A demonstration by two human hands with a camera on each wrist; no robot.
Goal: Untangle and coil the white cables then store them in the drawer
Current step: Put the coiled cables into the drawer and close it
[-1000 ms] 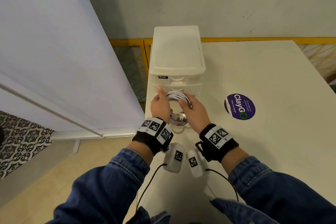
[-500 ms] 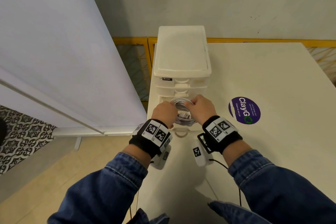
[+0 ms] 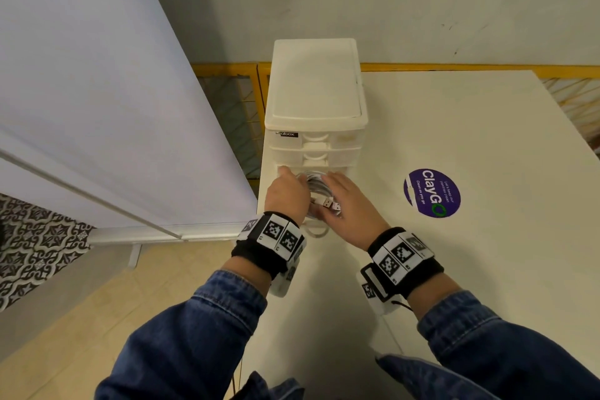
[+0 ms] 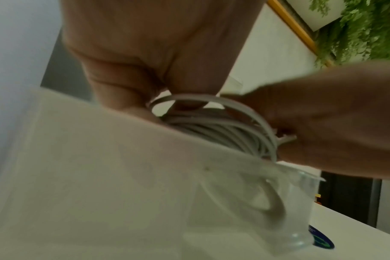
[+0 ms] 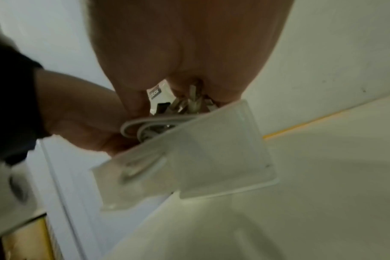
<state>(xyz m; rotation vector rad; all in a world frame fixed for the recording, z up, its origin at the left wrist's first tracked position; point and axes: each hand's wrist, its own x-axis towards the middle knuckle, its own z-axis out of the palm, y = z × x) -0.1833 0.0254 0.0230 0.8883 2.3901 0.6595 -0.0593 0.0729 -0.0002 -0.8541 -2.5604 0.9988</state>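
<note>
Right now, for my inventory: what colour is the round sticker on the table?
Purple sticker, white lettering; head view shows it best.

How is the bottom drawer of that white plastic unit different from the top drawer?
The bottom clear plastic drawer is pulled out; the top drawer is pushed in. The bottom drawer holds the coiled white cables, gripped by the left hand and right hand; nothing touches the top drawer. Both have curved handles.
</note>
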